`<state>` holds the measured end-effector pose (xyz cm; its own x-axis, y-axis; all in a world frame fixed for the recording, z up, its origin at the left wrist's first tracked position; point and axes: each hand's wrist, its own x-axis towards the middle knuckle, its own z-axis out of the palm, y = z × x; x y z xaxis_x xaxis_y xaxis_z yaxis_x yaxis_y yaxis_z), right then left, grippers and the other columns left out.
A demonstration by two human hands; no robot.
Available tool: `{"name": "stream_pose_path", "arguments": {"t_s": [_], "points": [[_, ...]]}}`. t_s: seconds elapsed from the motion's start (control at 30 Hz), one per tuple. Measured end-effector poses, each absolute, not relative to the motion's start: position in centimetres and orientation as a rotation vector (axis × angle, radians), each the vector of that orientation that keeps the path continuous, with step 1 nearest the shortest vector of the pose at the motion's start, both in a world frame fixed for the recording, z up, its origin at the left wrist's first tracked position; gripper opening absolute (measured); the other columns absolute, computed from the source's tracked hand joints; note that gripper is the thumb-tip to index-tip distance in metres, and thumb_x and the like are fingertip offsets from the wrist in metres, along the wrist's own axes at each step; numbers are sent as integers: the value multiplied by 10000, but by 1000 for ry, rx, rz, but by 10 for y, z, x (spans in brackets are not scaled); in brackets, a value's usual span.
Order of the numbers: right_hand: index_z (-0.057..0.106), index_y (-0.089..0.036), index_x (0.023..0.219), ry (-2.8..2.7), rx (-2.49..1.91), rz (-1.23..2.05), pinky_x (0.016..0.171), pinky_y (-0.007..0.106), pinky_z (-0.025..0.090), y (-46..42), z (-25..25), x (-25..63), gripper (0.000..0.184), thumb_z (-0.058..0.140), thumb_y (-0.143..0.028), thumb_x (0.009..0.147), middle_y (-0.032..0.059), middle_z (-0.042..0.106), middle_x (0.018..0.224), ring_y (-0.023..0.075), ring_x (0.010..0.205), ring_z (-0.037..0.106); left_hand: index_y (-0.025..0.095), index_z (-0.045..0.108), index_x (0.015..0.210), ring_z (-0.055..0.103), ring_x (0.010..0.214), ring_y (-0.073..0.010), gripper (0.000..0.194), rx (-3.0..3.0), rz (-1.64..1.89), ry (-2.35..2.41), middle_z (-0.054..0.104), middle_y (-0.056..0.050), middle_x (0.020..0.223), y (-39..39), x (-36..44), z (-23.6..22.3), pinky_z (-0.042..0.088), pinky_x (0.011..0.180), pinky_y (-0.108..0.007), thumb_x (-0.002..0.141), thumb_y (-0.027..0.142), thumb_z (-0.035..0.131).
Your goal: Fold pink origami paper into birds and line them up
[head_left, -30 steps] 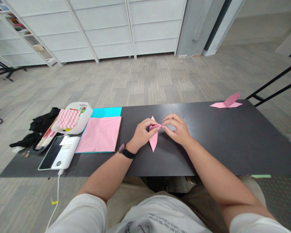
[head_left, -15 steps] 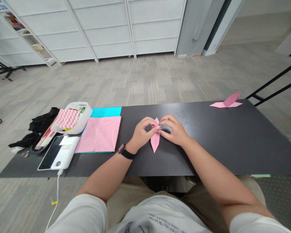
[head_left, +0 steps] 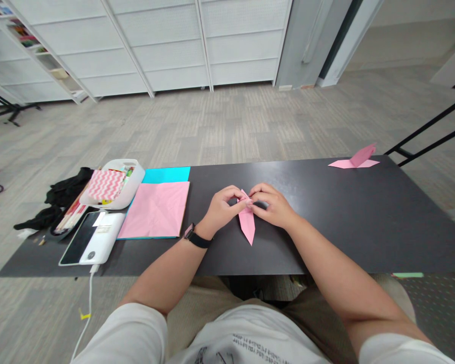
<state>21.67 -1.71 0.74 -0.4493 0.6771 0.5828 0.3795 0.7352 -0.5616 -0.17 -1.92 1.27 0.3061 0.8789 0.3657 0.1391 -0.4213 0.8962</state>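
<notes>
Pink paper (head_left: 247,226), between left hand (head_left: 226,208) and right hand (head_left: 273,206), pinched

On my feed, a white short-sleeved shirt (head_left: 208,328) with dark lettering (head_left: 263,347) fills bottom centre, brownish trousers (head_left: 195,296) above it; left of centre, a black-banded, rectangular-faced watch (head_left: 197,237).

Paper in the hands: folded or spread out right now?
Folded: the held pink paper shows a narrow body with a pointed near end; the left hand and right hand partly hide its middle.
</notes>
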Motion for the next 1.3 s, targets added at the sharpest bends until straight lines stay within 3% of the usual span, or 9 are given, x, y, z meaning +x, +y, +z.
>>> {"name": "stream_pose_path", "arguments": {"t_s": [0.33,0.57,0.83,0.93,1.1,1.3], "points": [[732,-273,972,-2094,-866,485,924,421,574,-15,4,219,10,740,-278,975,51,701,1078,225,1025,696,212,702,824,679,882,-185,243,1837,1282,939,720,-41,911,-21,-3,20,548,879,-358,961,398,776],[732,-269,942,-2138,-837,442,907,428,568,-12,0,218,55,717,-294,988,53,712,1060,223,996,692,231,791,924,684,884,-184,126,1912,1217,950,744,-38,927,-24,0,21,549,852,-346,943,355,800],[739,-271,989,-2171,-851,441,901,422,557,-12,-2,220,14,738,-280,978,51,698,1065,222,991,680,235,790,848,693,871,-187,116,1889,1267,964,747,-34,904,-21,-2,22,558,871,-362,940,303,805],[737,-269,965,-2156,-851,433,900,423,557,-11,-3,220,22,735,-283,982,49,701,1055,223,990,686,233,793,926,704,945,-197,90,1895,1252,935,747,-43,967,-21,-3,20,563,924,-367,923,315,831],[738,-271,947,-2099,-867,410,888,425,563,-9,-5,221,30,730,-254,971,47,712,1038,227,988,692,236,728,1259,705,1054,-207,470,1854,1242,895,699,-91,1233,-16,-4,10,578,991,-379,842,346,913],[764,-283,977,-2004,-913,354,899,430,569,-8,-2,228,48,725,-256,987,50,713,1045,233,1000,697,220,749,1101,686,992,-201,253,2069,1303,978,729,-58,1050,-13,-8,14,555,926,-357,897,310,869]]}}
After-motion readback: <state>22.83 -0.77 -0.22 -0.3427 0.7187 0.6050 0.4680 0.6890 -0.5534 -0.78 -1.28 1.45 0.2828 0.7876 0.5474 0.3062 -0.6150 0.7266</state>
